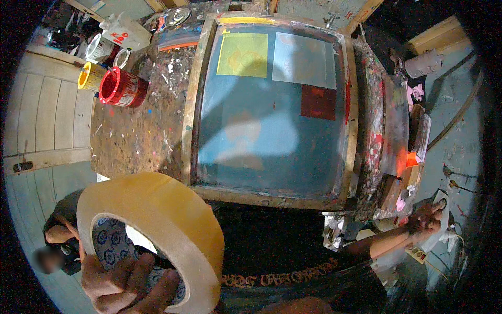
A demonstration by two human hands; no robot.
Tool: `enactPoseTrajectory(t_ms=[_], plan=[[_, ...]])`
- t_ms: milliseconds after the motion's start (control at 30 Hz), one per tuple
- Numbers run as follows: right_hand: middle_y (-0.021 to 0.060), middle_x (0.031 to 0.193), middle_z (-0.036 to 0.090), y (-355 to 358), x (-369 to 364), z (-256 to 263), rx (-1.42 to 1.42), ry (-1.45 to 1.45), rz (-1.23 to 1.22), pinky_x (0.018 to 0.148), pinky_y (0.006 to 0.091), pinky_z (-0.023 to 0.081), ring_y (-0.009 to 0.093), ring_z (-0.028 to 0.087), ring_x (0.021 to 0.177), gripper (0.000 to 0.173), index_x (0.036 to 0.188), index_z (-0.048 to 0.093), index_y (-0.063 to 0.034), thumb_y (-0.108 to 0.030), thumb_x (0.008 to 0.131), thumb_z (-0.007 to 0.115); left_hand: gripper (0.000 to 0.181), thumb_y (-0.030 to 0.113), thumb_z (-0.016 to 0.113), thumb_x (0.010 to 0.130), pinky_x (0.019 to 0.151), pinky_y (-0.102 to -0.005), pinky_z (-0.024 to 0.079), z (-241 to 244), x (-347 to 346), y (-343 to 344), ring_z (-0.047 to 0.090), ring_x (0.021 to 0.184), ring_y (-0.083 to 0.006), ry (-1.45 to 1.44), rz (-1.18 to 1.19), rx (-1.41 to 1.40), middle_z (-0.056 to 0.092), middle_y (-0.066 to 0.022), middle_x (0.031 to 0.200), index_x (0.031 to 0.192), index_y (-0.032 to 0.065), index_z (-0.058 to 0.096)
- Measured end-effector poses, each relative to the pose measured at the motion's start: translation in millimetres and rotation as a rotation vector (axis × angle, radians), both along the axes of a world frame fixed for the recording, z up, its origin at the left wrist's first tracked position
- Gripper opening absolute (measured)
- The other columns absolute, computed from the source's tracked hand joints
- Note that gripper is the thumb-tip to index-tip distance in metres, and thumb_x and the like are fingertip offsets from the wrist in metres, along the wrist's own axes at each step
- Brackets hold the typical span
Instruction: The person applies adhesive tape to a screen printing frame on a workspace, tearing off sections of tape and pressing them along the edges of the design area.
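My left hand (125,280) is close to the camera at the lower left, its fingers hooked through the core of a large roll of clear packing tape (164,200). The tape looks yellowish-brown. My right arm stretches out to the far right, where my right hand (427,221) is blurred beside a pale flat thing (445,219) near the wall; whether it grips or only touches it, I cannot tell. Before me lies a wood-framed printing screen (188,157) with blue-grey mesh. A yellow-green square (243,55), a pale square (304,59) and a dark red square (317,103) show on the mesh.
The screen rests on a paint-spattered wooden table (133,137). At its left are a red ink jar (123,87), a yellow jar (91,76) and a white canister (129,33). Another person (62,223) is at lower left. A power strip (416,254) with cords is at right.
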State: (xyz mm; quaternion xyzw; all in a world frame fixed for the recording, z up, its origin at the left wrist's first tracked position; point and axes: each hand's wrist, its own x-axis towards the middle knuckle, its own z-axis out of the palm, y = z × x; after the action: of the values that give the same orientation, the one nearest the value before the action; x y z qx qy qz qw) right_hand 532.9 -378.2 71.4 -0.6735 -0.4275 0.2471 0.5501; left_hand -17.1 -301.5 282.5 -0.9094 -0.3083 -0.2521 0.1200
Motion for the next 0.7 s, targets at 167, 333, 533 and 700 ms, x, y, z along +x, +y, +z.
enactPoseTrajectory(t_ms=[167,333,533,700], plan=[[0.0067,0.073,0.064,19.7,6.6,-19.1,-0.116,-0.033,0.163,0.060,0.0298,0.046,0.015,0.057,0.067,0.027,0.077,0.064,0.0018,-0.023,0.084,0.072,0.034,0.031,0.085,0.062,0.063,-0.0340,0.046,-12.6,-14.4,-15.3,0.061,0.067,-0.0223,0.003,0.088,0.013,0.065,-0.0046,0.079,0.083,0.0118,0.068],[0.0063,0.073,0.066,39.5,0.5,3.5,-0.100,-0.261,0.412,0.061,0.0301,0.046,0.015,0.058,0.066,0.023,0.079,0.068,0.0024,-0.019,0.084,0.074,0.028,0.026,0.084,0.064,0.061,-0.0327,0.046,-28.9,-35.6,-30.2,0.061,0.067,-0.0231,0.016,0.255,-0.023,0.067,-0.0062,0.082,0.081,0.0096,0.068],[0.0099,0.072,0.067,110.3,-94.0,162.0,-0.111,-0.624,0.922,0.058,0.0332,0.046,0.021,0.061,0.064,0.014,0.082,0.075,-0.0002,-0.004,0.069,0.078,0.020,0.005,0.075,0.078,0.062,-0.0344,0.049,-130.2,-63.2,73.9,0.063,0.071,-0.0261,-0.073,0.571,-0.066,0.069,-0.0111,0.090,0.097,0.0056,0.073],[0.0095,0.080,0.064,150.2,-132.7,201.9,0.059,-0.815,1.287,0.059,0.0369,0.047,0.026,0.062,0.070,0.025,0.095,0.072,-0.0027,-0.006,0.071,0.078,0.020,0.010,0.068,0.088,0.058,-0.0383,0.052,-235.2,-120.2,109.6,0.066,0.069,-0.0273,-0.100,0.803,0.098,0.068,-0.0100,0.081,0.108,0.0084,0.073]])
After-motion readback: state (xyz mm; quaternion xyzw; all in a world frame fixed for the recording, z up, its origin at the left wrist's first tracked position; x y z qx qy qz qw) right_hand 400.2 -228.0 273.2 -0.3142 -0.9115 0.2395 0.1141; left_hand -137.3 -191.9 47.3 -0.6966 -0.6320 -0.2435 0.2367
